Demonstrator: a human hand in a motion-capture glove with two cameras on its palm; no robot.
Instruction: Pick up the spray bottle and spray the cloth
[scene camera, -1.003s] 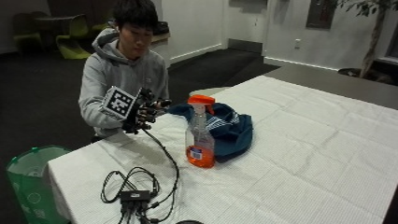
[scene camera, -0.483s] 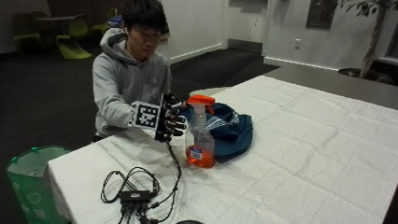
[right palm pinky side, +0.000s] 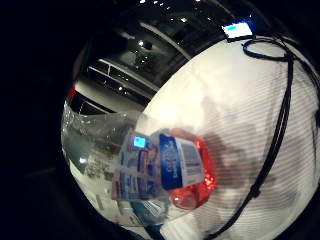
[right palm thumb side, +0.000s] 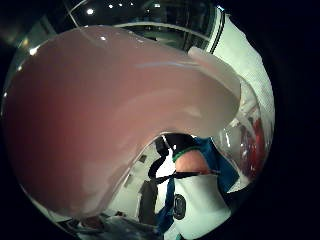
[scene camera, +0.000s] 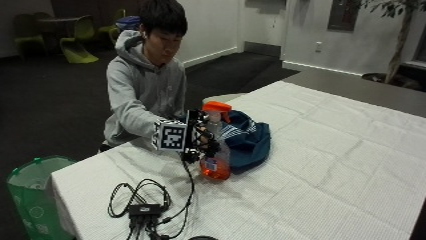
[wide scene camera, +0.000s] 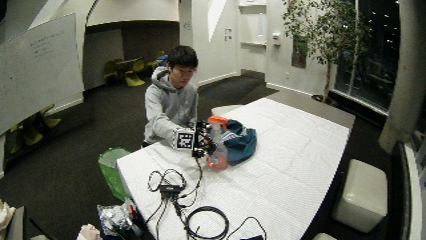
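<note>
Outside view, going from the left: green bin (scene camera: 30, 200) on the floor at the table's corner, then a bundle of cables (scene camera: 143, 205) lying on the white table (scene camera: 333, 165), with one cable rising from it. Next, gloved right hand (scene camera: 200, 142) at the upper part of the spray bottle (scene camera: 215, 150), palm side turned to it; impossible to tell from here whether gripping or only lying against the side. Bare hand not to be seen. Bottle upright on the table near the front edge, orange liquid low in it, orange head on top. Just to the right and a little behind, blue cloth (scene camera: 249, 140) in a heap, very near the bottle, contact not clear. Likely step: closing on the neck before lifting. Possible trouble, as a judgement only: tall narrow bottle, so a push high on it before a proper hold could tip it toward the cloth or onto the table. Also possible: hanging cable catching under the base during the lift and dragging the bundle. Also possible: spray missing the cloth and wetting the table or the cables, since direction of the nozzle not readable here.
</note>
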